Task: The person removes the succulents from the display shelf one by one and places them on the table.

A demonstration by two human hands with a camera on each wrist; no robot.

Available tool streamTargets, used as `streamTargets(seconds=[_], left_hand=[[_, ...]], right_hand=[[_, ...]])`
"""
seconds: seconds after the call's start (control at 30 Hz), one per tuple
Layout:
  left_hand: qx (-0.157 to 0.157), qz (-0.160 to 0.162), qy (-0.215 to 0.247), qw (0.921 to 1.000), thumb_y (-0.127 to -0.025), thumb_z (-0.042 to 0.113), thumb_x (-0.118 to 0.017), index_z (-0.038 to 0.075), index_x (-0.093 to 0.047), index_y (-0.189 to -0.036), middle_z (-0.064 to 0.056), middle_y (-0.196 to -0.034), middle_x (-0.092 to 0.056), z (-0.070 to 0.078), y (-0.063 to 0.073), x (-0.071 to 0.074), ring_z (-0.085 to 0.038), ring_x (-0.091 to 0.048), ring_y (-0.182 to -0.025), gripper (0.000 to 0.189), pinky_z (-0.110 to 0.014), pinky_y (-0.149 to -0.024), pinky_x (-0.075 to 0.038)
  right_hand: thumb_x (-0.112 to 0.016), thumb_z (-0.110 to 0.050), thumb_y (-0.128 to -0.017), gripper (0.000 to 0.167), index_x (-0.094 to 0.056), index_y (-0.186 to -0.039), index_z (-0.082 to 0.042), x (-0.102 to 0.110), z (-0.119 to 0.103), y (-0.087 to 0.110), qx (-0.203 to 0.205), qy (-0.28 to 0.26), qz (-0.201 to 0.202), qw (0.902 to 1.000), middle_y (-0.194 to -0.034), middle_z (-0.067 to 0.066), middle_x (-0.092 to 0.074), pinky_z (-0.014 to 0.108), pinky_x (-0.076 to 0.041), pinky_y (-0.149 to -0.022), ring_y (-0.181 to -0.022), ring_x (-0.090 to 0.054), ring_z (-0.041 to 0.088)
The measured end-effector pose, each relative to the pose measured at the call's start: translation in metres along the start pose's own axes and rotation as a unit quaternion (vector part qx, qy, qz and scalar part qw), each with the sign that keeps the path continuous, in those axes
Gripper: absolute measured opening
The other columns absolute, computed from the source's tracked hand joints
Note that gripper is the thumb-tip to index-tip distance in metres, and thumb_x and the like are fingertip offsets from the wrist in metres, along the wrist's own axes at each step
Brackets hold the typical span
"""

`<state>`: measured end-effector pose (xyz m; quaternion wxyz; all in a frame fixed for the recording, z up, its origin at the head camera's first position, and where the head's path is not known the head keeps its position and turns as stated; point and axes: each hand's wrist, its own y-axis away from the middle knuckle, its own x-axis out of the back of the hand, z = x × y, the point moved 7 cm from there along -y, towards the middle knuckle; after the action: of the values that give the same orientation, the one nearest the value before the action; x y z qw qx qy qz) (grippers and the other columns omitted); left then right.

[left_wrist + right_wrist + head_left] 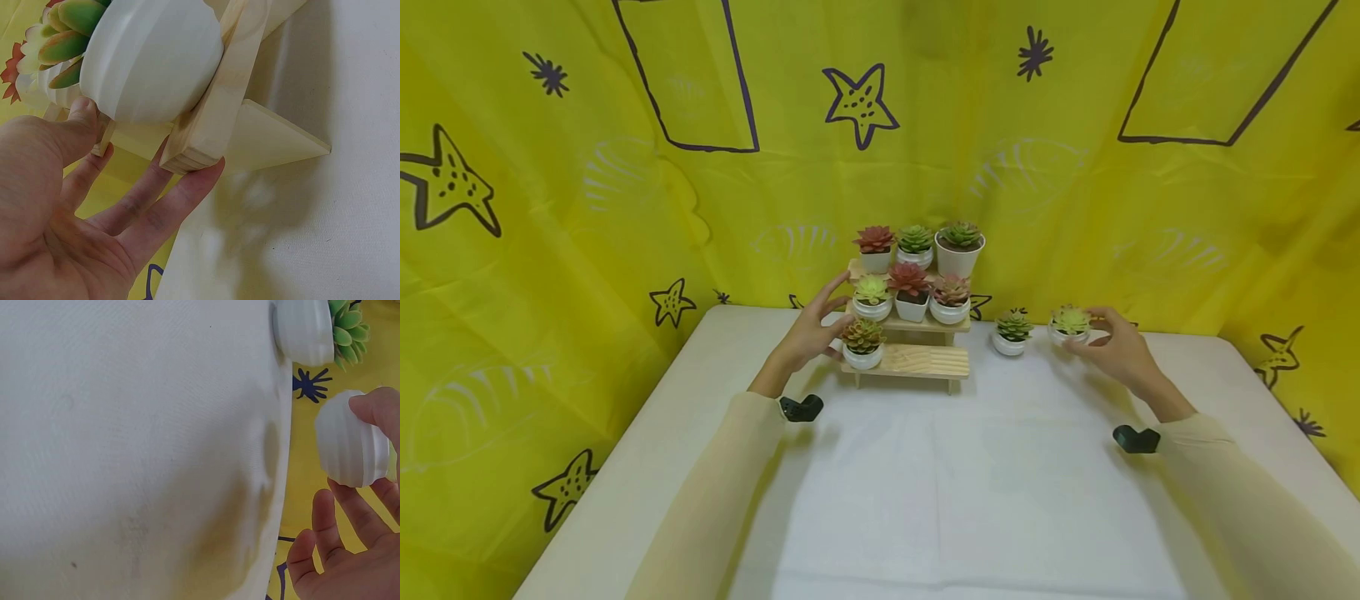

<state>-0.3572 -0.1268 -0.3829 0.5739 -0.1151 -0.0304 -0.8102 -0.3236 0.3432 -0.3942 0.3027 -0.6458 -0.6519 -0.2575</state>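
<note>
A tiered wooden stand holds several potted succulents. My left hand is at its left side, fingertips touching the end of the lowest shelf in the left wrist view. An orange-green succulent in a white pot sits at the left of that shelf, just above my fingers. My right hand pinches a pale green succulent in a white ribbed pot between thumb and fingers. The pot is lifted off the tabletop, its shadow apart from it. Left of it, a green succulent in a white pot stands on the table.
Three pots, including a larger white one, stand on the top shelf. The middle shelf bears three more, among them a red succulent in a square pot. A yellow curtain hangs behind the white-covered table.
</note>
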Motion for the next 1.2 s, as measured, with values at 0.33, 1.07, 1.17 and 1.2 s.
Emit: streamTargets(seconds=[0.33, 1.07, 1.17, 1.2], left_hand=[[-0.002, -0.002, -0.005, 1.0, -0.105, 0.009, -0.058, 0.048, -0.025, -0.16, -0.014, -0.163, -0.034, 0.0, -0.001, -0.001, -0.047, -0.065, -0.113, 0.076, -0.061, -0.064, -0.06], [-0.003, -0.002, -0.004, 1.0, -0.105, 0.008, -0.058, 0.047, -0.026, -0.161, -0.015, -0.163, -0.034, 0.001, -0.002, 0.0, -0.046, -0.066, -0.11, 0.075, -0.05, -0.059, -0.062], [-0.001, 0.0, -0.004, 1.0, -0.105, 0.008, -0.058, 0.048, -0.025, -0.161, -0.015, -0.163, -0.035, 0.001, -0.002, 0.001, -0.044, -0.067, -0.107, 0.076, -0.05, -0.058, -0.062], [0.0, 0.001, -0.005, 1.0, -0.105, 0.008, -0.058, 0.048, -0.025, -0.161, -0.015, -0.163, -0.034, 0.001, -0.002, 0.001, -0.044, -0.067, -0.106, 0.076, -0.05, -0.058, -0.062]], right_hand=[[-0.074, -0.042, -0.095, 0.087, -0.031, -0.152, 0.006, -0.014, 0.011, -0.005, -0.016, -0.005, -0.022, 0.9996, -0.147, 0.039, -0.042, 0.063, -0.048, -0.097, -0.119, -0.055, 0.053], [-0.073, -0.041, -0.096, 0.095, -0.02, -0.154, 0.012, -0.021, 0.024, -0.008, -0.026, -0.035, -0.056, 0.9975, -0.149, 0.042, -0.032, 0.068, -0.038, -0.108, -0.134, -0.039, 0.057], [-0.073, -0.04, -0.096, 0.094, -0.02, -0.153, 0.012, -0.021, 0.024, -0.009, -0.027, -0.035, -0.057, 0.9974, -0.149, 0.043, -0.032, 0.068, -0.038, -0.108, -0.134, -0.039, 0.057], [-0.073, -0.04, -0.097, 0.093, -0.02, -0.153, 0.013, -0.021, 0.024, -0.009, -0.027, -0.034, -0.058, 0.9974, -0.149, 0.043, -0.032, 0.068, -0.038, -0.108, -0.134, -0.039, 0.057]])
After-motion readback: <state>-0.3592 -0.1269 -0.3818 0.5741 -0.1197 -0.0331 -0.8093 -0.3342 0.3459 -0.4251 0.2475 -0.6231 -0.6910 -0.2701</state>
